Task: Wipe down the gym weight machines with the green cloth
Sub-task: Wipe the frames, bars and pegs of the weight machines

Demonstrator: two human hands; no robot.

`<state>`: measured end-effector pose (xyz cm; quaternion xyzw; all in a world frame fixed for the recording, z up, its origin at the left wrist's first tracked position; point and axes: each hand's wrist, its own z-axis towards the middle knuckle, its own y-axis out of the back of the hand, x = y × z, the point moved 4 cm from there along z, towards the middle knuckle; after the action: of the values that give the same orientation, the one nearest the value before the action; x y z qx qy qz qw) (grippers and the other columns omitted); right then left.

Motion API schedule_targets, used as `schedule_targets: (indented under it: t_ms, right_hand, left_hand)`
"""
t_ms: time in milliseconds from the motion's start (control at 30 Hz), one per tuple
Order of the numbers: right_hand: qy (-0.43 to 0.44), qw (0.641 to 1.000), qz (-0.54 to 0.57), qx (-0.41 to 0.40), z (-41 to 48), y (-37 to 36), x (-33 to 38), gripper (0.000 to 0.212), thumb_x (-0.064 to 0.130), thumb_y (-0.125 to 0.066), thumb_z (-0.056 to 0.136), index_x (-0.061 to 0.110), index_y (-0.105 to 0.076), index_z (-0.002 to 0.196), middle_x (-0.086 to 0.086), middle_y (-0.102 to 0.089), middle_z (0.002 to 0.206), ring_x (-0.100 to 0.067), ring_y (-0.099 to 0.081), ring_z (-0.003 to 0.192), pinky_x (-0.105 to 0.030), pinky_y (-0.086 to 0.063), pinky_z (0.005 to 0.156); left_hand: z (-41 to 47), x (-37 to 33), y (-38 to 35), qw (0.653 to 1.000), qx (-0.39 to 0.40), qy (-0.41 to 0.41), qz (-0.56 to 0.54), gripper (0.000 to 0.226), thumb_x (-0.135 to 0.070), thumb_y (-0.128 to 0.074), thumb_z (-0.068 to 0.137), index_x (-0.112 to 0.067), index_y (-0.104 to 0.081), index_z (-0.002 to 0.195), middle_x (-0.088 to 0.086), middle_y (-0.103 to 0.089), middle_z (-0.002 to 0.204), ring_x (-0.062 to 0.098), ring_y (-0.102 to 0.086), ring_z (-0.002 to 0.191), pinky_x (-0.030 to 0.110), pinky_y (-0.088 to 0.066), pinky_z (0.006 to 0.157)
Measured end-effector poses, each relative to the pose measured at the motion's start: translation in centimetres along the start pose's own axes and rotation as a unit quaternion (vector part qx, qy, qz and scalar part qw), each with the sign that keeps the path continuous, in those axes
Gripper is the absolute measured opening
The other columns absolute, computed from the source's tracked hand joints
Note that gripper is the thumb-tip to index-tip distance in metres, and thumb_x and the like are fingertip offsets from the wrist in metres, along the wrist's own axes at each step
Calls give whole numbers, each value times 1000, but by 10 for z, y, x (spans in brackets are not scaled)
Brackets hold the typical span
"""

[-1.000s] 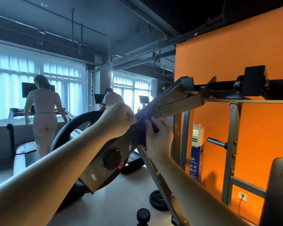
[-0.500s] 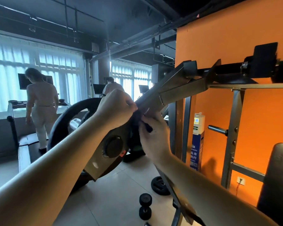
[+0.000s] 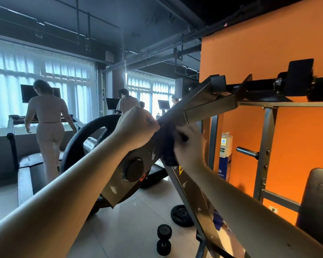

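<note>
Head view, and straight into it: both bare arms up and forward at a slanted metal beam (image 3: 194, 108) of the weight machine (image 3: 188, 194). Clamping the left hand (image 3: 136, 127) on the beam's upper edge, fingers curled tight into a fist round it, knuckles toward the camera. Just right of that, gripping the cloth (image 3: 165, 144) with the right hand (image 3: 190, 148), fingers bent and pinching the fabric against the face of the beam. Sits between the two hands, draped over the beam just above the pivot plate (image 3: 123, 190) with its round black knob (image 3: 134, 170). Looks dark, nearly black, in this light; cannot confirm green. Touching the left knuckles on one side, bunched under the right palm on the other.

Behind the left forearm, a big black weight disc (image 3: 76, 148) on a shiny sleeve (image 3: 90, 144). Down on the tiled floor (image 3: 129, 229), a small dumbbell (image 3: 164, 239) near a flat little disc (image 3: 182, 214). On the right, an orange wall (image 3: 268, 43), a grey upright (image 3: 265, 146) with a bare peg (image 3: 247, 151) sticking out, and a black pad (image 3: 317, 205) at the lower corner. Up top, a thick black bar (image 3: 259, 86) running level above the upright. Beside the wall, a blue and white box (image 3: 225, 155). Far back by the bright curtained windows (image 3: 67, 81), one person (image 3: 47, 120) on a treadmill (image 3: 24, 175), back to the camera, and another (image 3: 127, 104) farther along.
</note>
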<state>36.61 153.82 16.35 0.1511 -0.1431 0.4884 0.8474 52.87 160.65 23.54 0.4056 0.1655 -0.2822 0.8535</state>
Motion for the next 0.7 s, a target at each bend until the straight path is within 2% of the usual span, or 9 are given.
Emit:
schedule_targets:
  t_ms: [100,167,233,333,400,467,533,633,700]
  right_hand:
    - [-100,992,-4,-72,18,4,-12,13,6,-64,95,10,-72,105,6,-56,105,7,-51,91,-25,-50,85]
    - [-63,996,15,-64,-4,-5,9,14,4,-63,95,9,-71,105,4,-58,106,4,-53,94,-19,-49,84]
    - [-3,999,49,-9,-36,-13,28,13,2,-67,93,8,-72,103,2,-60,107,-4,-58,100,-15,-50,85]
    - [44,998,46,25,-32,-9,24,12,4,-70,92,8,-73,102,3,-62,107,-7,-60,100,-16,-50,86]
    - [0,1000,5,-7,3,-1,9,13,6,-67,94,12,-71,104,4,-61,108,4,-55,96,-7,-42,85]
    - [-76,996,-7,-52,31,7,-1,16,8,-64,96,13,-71,109,2,-62,113,6,-51,92,-4,-41,82]
    - [-104,993,-4,-63,31,6,1,17,10,-62,98,13,-71,112,1,-61,116,2,-52,96,-7,-43,83]
    - [-73,997,25,32,-5,5,11,15,11,-64,97,15,-71,110,10,-61,109,2,-56,100,-2,-39,86]
    - [-110,986,64,103,-28,16,10,18,10,-67,96,21,-73,109,20,-63,102,7,-59,99,-2,-41,85]
  left_hand:
    - [-1,2,-9,999,32,18,-16,28,-18,-55,96,-27,-53,69,-2,-50,67,16,-46,65,30,-39,72]
    - [-1,3,-7,1000,14,20,1,39,-14,-55,96,-31,-48,61,-9,-45,62,17,-50,70,26,-36,67]
    - [-2,1,-3,999,-7,9,36,43,-15,-59,92,-27,-50,51,-12,-47,49,15,-55,63,25,-32,55]
    - [-4,0,0,1000,-22,5,21,43,-18,-63,88,-22,-53,47,-14,-51,43,12,-49,55,27,-31,51]
    - [-3,-1,0,1000,-18,-5,17,34,-17,-62,87,-18,-60,54,-7,-59,56,21,-58,62,33,-43,53]
    - [-2,-1,0,999,-17,-4,28,26,-16,-62,89,-16,-65,63,3,-66,72,24,-66,74,41,-54,64]
    - [0,-3,-1,999,-5,-7,53,29,-15,-60,91,-18,-60,62,1,-63,70,23,-64,74,36,-52,62]
    - [1,-3,-1,1000,-6,-2,21,41,-13,-63,88,-19,-53,49,-9,-51,47,7,-50,50,25,-34,51]
    - [-3,-4,2,1000,6,-9,9,44,-13,-63,89,-20,-51,47,-7,-47,41,3,-43,40,23,-33,48]
